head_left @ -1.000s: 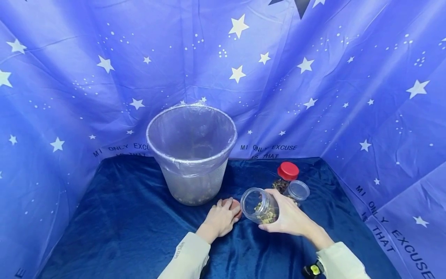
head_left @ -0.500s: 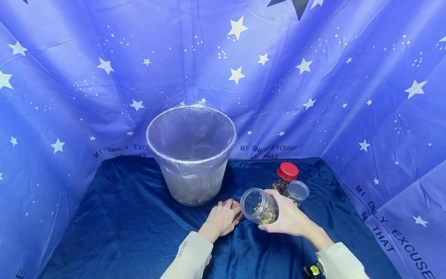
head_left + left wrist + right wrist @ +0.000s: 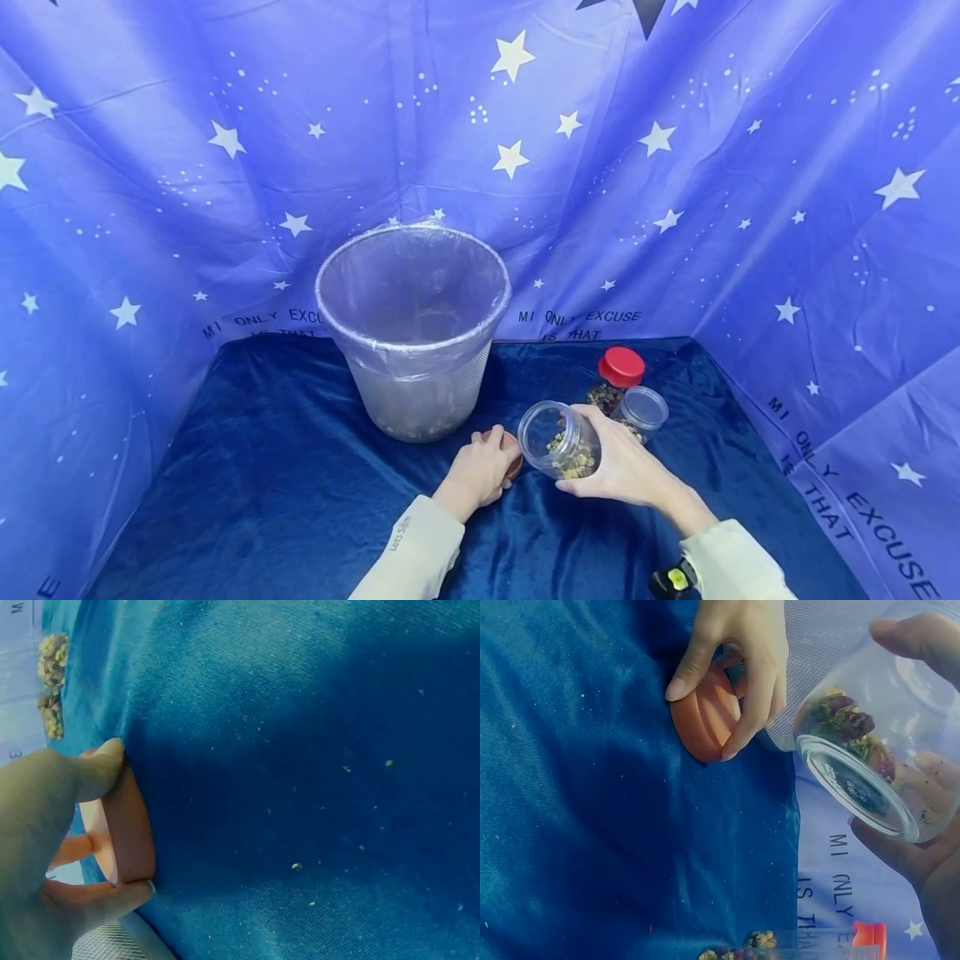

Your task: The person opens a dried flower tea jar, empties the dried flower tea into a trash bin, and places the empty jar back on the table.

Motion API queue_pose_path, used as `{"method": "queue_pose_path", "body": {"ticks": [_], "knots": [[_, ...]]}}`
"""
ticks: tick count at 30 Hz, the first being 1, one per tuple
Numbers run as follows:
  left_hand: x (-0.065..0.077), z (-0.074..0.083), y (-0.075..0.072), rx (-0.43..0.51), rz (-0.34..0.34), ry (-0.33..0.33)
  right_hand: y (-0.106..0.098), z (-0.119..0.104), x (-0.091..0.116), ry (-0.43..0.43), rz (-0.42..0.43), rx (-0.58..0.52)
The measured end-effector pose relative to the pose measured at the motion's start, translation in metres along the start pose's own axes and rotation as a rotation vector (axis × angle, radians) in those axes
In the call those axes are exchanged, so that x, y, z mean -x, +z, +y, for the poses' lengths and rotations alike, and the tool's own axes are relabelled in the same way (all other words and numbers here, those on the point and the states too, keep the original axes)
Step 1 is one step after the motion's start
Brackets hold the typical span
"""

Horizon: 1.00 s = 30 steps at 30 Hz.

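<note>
My left hand (image 3: 480,468) pinches an orange-red jar lid (image 3: 131,825) by its rim, thumb on one side and fingers on the other. In the left wrist view the lid stands tilted close over the blue cloth. My right hand (image 3: 618,462) grips a clear jar (image 3: 542,440) around its side. That jar is uncapped and tipped, its mouth facing left toward the lid. Dried yellow and dark red flower pieces (image 3: 851,724) lie inside it. A narrow gap separates the jar from the left hand in the head view.
A mesh wastebasket (image 3: 420,392) with a clear plastic liner stands behind the left hand. Behind the right hand are a red-capped jar (image 3: 621,368) with dark contents and another clear jar (image 3: 645,408), partly hidden. Small crumbs dot the blue cloth (image 3: 247,467).
My left hand has shifted slightly to the right with the lid, which looks more tilted. The right hand and its jar have hardly moved.
</note>
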<state>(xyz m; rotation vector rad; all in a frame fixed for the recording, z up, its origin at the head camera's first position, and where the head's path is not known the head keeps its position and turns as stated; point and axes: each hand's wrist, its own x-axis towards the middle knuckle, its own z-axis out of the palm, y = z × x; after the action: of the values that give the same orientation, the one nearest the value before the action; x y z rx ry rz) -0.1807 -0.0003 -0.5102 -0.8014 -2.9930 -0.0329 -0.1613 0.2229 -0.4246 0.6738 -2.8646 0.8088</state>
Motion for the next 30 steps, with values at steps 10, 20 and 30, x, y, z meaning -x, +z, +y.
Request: {"method": "queue_pose_path", "body": {"ticks": [10,20,30], "knots": [[-0.003,-0.008,0.007,0.106,0.022,-0.005,0.001,0.001,-0.002,0.009,0.039,-0.007],[0.002,-0.018,0.01,0.26,0.036,-0.003,0.001,0.0,-0.004,0.003,0.06,-0.016],[0.005,-0.018,0.013,0.268,0.083,0.003,0.0,0.001,-0.007,0.002,0.063,-0.035]]}}
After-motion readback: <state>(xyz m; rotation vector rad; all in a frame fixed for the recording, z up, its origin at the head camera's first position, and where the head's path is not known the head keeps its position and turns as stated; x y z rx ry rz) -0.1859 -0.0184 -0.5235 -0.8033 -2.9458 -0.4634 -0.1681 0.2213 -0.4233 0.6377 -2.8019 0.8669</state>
